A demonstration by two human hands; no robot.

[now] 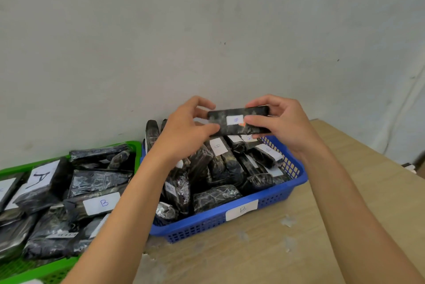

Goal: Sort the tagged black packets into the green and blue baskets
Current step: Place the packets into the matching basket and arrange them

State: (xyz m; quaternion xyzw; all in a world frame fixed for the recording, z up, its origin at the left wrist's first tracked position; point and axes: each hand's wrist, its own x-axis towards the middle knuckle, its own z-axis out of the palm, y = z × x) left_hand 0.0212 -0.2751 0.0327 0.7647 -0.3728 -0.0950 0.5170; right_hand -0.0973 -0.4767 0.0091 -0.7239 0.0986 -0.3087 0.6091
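The pale wooden table (322,226) meets a grey-white wall (207,30). On it, at my left, sits the green perforated plastic basket (46,272) piled with black plastic-wrapped packets, one tagged A (41,176), another tagged B (101,203). Just beside it stands the blue perforated plastic basket (264,210) with a white B label (242,209) on its front, also full of packets. Above the blue basket I hold one long black wrapped packet (239,120) level. My left hand (184,132) pinches its left end; my right hand (282,125) grips its right end. Its small white tag (235,120) faces me, the writing too blurred to read.
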